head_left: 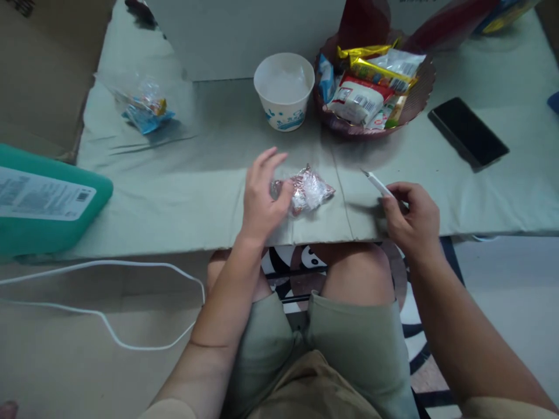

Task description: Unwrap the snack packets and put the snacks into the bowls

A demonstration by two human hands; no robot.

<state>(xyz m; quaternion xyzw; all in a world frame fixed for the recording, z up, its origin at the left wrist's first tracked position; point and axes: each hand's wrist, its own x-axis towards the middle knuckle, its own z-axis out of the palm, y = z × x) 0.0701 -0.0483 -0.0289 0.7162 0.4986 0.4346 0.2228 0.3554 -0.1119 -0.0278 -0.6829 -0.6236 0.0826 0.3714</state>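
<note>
On the pale cardboard tabletop, your left hand (262, 201) lies open, thumb touching the crinkled clear snack packet (311, 191) at its 3 o'clock. Your right hand (413, 218), at the packet's 3 o'clock, pinches a slim white tool (376, 183).

Teal box (52, 233) cut at left edge; left hand (262, 201) hides packet (312, 191) end, right hand (413, 218) stick (376, 183) end.
</note>
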